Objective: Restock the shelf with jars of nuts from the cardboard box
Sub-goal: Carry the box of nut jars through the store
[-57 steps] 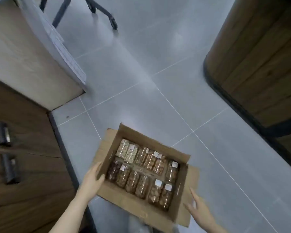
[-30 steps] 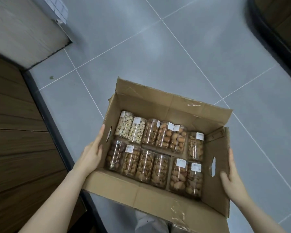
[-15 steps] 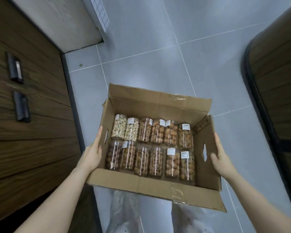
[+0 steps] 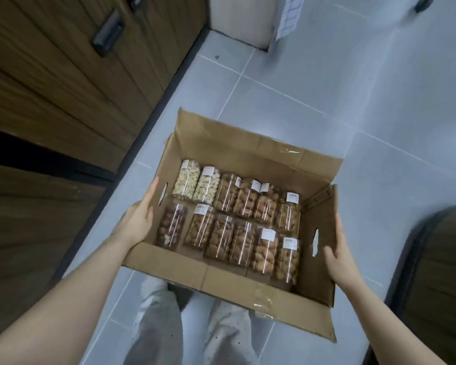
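An open cardboard box [image 4: 237, 154] is held up in front of me, above the grey tiled floor. Inside lie several clear jars of nuts [image 4: 232, 219] in two rows, on their sides, most with white labels; the two at the far left hold pale nuts, the others brown ones. My left hand [image 4: 140, 219] presses flat against the box's left wall beside its handle slot. My right hand [image 4: 337, 248] presses against the right wall beside the other slot. No shelf is in view.
Dark wooden cabinet fronts [image 4: 63, 75] with black handles [image 4: 108, 35] run along the left. A dark wooden curved unit [image 4: 440, 272] stands at the right. A pale wooden panel [image 4: 242, 19] is at the top. My legs in light trousers [image 4: 158, 325] are below the box.
The box has been lifted off the floor between both hands and carried along. The view has swung, so the cabinets now fill the left side and the box sits right of centre.
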Demonstrator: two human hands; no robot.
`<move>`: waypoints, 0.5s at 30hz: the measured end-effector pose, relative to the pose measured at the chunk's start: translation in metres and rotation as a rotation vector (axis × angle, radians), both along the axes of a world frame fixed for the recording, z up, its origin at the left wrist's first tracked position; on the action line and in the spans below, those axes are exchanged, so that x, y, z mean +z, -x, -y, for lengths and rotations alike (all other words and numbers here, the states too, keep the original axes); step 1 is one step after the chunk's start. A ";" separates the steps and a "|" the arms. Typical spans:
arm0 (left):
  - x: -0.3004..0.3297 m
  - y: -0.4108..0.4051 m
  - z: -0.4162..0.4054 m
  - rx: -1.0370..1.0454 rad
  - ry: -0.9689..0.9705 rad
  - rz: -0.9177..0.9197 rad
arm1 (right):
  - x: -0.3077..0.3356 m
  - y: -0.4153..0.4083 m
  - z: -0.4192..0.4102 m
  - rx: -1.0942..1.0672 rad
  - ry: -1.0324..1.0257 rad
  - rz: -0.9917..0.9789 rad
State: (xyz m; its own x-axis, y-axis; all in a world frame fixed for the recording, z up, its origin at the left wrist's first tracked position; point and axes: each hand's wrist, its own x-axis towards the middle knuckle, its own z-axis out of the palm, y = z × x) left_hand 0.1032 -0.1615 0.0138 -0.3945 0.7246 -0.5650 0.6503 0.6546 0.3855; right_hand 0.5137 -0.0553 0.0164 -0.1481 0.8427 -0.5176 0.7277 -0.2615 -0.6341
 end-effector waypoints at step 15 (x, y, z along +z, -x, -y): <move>-0.002 -0.045 0.247 0.594 -0.020 -0.021 | -0.010 0.090 0.026 0.628 0.006 0.066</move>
State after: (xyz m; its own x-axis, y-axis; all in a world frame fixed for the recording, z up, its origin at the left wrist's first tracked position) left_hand 0.1487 -0.4084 0.0118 -0.7465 0.3867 -0.5414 0.1821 0.9015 0.3927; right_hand 0.4241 -0.0809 0.0067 -0.5816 0.6023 -0.5468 0.7809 0.2253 -0.5826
